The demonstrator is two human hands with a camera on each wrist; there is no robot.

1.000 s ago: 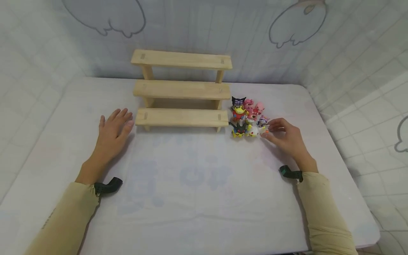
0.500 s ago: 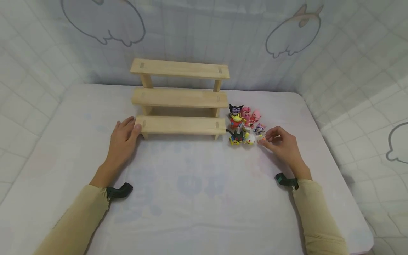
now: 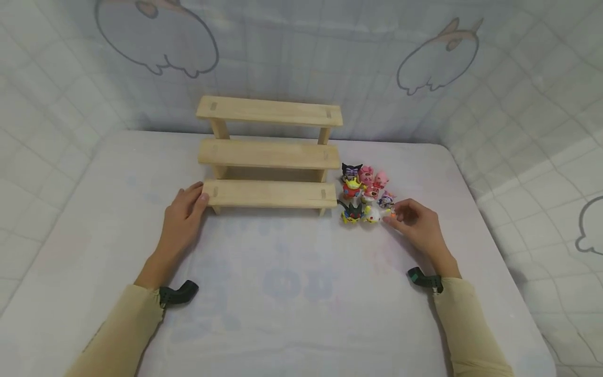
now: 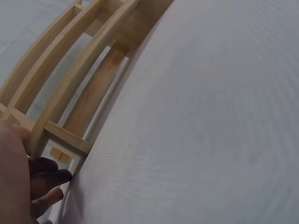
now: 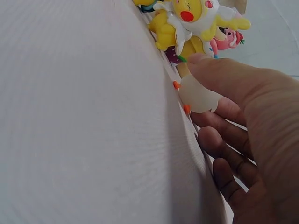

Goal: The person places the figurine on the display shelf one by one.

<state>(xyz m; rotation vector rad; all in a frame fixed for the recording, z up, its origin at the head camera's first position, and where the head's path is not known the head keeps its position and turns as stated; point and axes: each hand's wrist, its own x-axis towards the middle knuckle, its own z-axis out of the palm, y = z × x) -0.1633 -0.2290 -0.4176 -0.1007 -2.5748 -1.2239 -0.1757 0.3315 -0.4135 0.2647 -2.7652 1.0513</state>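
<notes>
A three-tier wooden display stand [image 3: 270, 193] stands toward the back of the table. At the left end of its lowest shelf my left hand [image 3: 181, 220] grips the wood, thumb at the shelf's edge and fingers curled beside the leg in the left wrist view. My right hand [image 3: 421, 225] pinches a small whitish figurine [image 5: 198, 95] with orange feet between thumb and fingers, low by the table surface. Directly beside it are a white-and-yellow figurine [image 3: 372, 213] and a black-and-yellow figurine [image 3: 351, 213].
Behind those stand more figurines: a red-and-yellow one [image 3: 352, 189], a black-eared purple one [image 3: 350, 172] and several pink ones [image 3: 366, 175], clustered close to the stand's right end. A white cloth covers the table [image 3: 301, 324]; patterned cloth walls [image 3: 301, 57] enclose its back and sides.
My left hand has moved right and taken hold of the lowest shelf's end. The right hand's fingers have closed in on the small whitish figurine. The head view has tilted upward.
</notes>
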